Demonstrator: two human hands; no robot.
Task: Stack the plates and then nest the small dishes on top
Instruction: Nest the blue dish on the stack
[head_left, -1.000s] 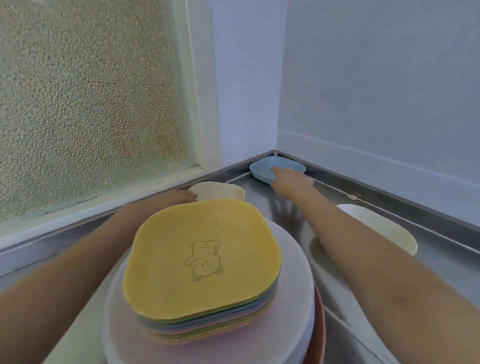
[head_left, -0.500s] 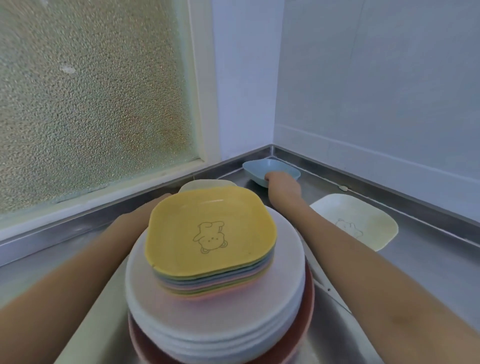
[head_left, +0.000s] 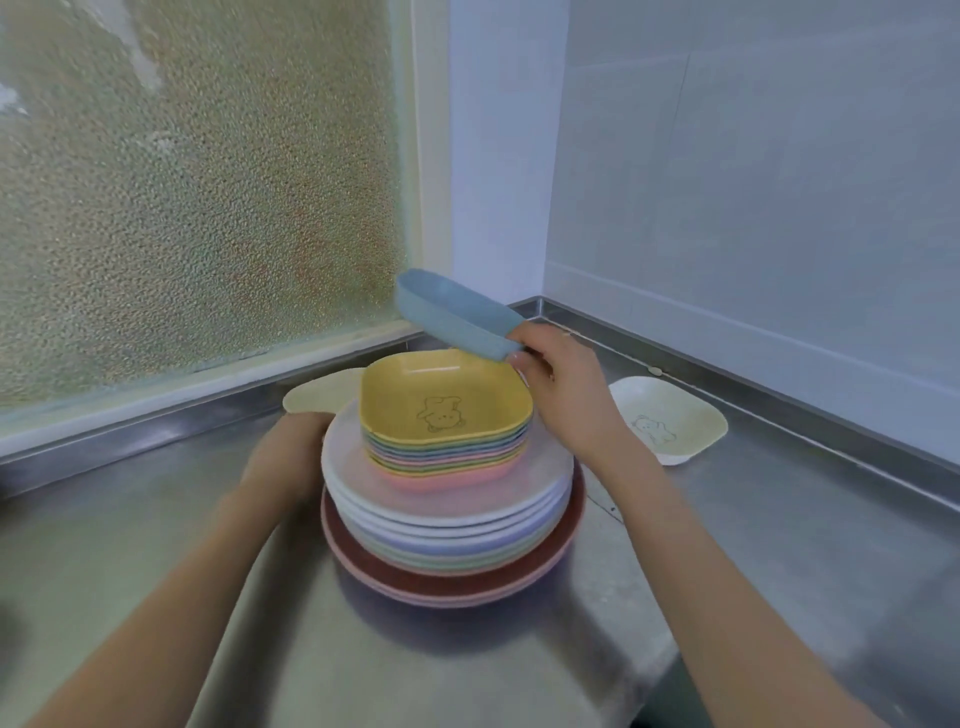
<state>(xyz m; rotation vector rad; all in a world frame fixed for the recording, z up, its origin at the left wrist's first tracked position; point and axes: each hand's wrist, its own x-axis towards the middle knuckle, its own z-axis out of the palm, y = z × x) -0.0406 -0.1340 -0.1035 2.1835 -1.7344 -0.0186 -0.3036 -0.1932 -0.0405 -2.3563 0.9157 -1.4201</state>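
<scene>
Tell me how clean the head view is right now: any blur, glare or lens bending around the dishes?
Head view: the tilted small blue dish in the right hand is slightly motion-smeared; the square yellow dish atop the round plate stack is sharp, its bear print legible; forearms at the frame edges are soft; the steel counter shows diffuse sheen, no hard glare; the counter's edges bow from the wide lens.

Kitchen corner, stainless steel counter (head_left: 779, 545), tiled wall (head_left: 753, 182), frosted window (head_left: 197, 182), stacked plates (head_left: 452, 525)

blue dish (head_left: 457, 322): off counter → lifted, tilted above stack | right hand (head_left: 561, 384): raised
</scene>
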